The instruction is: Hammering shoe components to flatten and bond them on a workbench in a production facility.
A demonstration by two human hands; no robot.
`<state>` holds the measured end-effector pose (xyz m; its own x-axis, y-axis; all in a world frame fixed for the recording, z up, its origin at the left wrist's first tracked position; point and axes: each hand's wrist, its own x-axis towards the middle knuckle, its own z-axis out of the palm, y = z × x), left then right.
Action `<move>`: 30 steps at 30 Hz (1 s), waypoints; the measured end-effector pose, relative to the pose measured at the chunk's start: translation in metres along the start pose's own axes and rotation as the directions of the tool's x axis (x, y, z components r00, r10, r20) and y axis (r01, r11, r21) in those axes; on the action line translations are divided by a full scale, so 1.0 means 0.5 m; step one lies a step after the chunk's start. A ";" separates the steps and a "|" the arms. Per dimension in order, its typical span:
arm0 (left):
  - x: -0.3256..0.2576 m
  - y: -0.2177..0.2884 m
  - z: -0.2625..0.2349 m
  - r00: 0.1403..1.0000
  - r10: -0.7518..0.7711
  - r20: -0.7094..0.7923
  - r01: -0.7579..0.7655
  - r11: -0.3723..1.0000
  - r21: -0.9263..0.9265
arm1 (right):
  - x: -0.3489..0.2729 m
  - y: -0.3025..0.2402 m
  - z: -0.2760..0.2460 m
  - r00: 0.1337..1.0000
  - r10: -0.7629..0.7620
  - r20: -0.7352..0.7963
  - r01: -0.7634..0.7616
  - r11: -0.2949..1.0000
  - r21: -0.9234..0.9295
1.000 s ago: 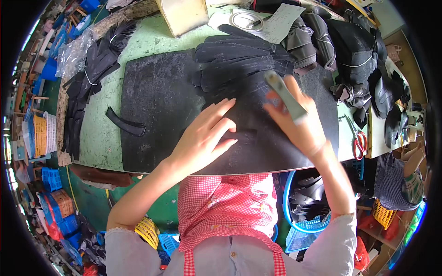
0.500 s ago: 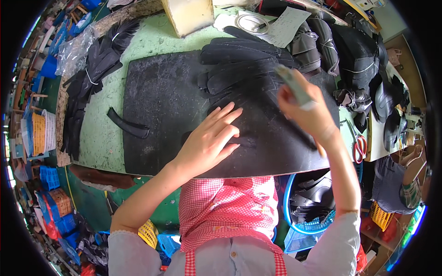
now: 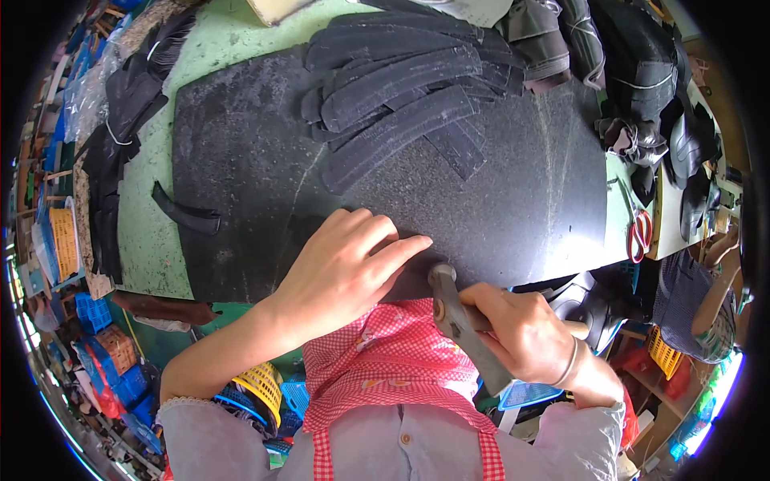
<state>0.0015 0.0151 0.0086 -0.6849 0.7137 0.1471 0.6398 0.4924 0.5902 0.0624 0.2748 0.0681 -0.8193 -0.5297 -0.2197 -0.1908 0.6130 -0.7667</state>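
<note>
Black and scuffed, the broad mat (image 3: 249, 160) covers most of the pale green counter (image 3: 152, 264), and its near edge comes right up to the checked apron (image 3: 389, 345), presumably so that both hands can reach it without stretching. At that near edge the left hand (image 3: 341, 260) lies palm down, fingers half bent and the forefinger stretched out to the right, as one might steady something flat; its own back hides what is underneath, so I can't fairly say whether it pins a piece or only the mat. Just beyond the mat's near edge, to the right of that fingertip, the right hand (image 3: 521, 333) is wrapped around the handle of a hammer (image 3: 455, 321), gripping close to the metal head, which likely gives control over force. One end of the head overlaps the mat's edge, near the left hand. Toward the mat's far side, curved black strips (image 3: 401, 68) overlap in a loose fan, probably kept there to leave the near part free. One separate strip (image 3: 188, 212) straddles the mat's left edge. Red-handled scissors (image 3: 639, 236) lie off its right edge, within the right arm's reach.
</note>
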 end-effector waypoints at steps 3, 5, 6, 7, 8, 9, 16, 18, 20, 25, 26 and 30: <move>0.015 0.010 -0.003 1.000 -0.012 -0.008 0.012 0.999 -0.036 | 0.003 0.011 0.007 0.999 0.004 0.032 -0.002 0.997 -0.080; 0.021 -0.003 0.015 0.999 -0.003 -0.045 0.000 0.998 -0.066 | 0.002 0.012 0.009 0.998 0.039 0.059 -0.033 0.996 -0.088; 0.027 -0.011 0.022 0.998 0.019 -0.058 -0.023 0.998 -0.062 | 0.001 0.015 0.012 0.998 0.036 0.044 -0.032 0.996 -0.086; 0.035 -0.017 0.022 0.996 0.031 -0.081 -0.039 0.995 -0.095 | -0.002 0.018 0.011 0.998 0.043 0.046 -0.039 0.996 -0.082; 0.039 -0.023 0.021 0.995 0.059 -0.080 -0.069 0.990 -0.122 | -0.006 0.022 0.008 0.998 0.044 0.048 -0.041 0.998 -0.048; 0.042 -0.032 0.022 0.993 0.088 -0.080 -0.100 0.984 -0.150 | -0.009 0.028 0.006 0.998 0.046 0.049 -0.046 0.999 -0.014; 0.049 -0.057 0.023 0.904 0.401 -0.149 -0.393 0.916 0.080 | -0.025 0.021 -0.035 0.991 0.132 -0.018 -0.133 0.990 -0.042; 0.049 -0.059 0.023 0.900 0.417 -0.126 -0.408 0.908 0.090 | -0.028 0.022 -0.029 0.988 0.153 -0.028 -0.154 0.987 -0.038; 0.049 -0.061 0.030 0.902 0.411 -0.132 -0.406 0.912 0.066 | -0.015 0.030 -0.014 0.996 0.080 0.031 -0.077 0.991 -0.113; 0.054 -0.056 0.022 0.891 0.442 -0.106 -0.433 0.896 0.097 | -0.002 0.019 -0.023 0.984 0.176 -0.006 -0.176 0.983 -0.045; 0.052 -0.054 0.021 0.907 0.410 -0.102 -0.405 0.912 0.060 | -0.001 0.026 -0.010 0.993 0.112 0.046 -0.106 0.988 -0.109; 0.041 -0.069 -0.007 0.969 0.233 -0.076 -0.237 0.971 -0.042 | 0.031 0.019 -0.035 0.995 0.073 0.068 -0.067 0.994 -0.081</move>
<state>-0.0360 0.0111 -0.0060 -0.5412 0.7686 0.3410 0.7688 0.2880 0.5710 0.0382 0.2827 0.0681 -0.7922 -0.5223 -0.3157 -0.1783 0.6928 -0.6987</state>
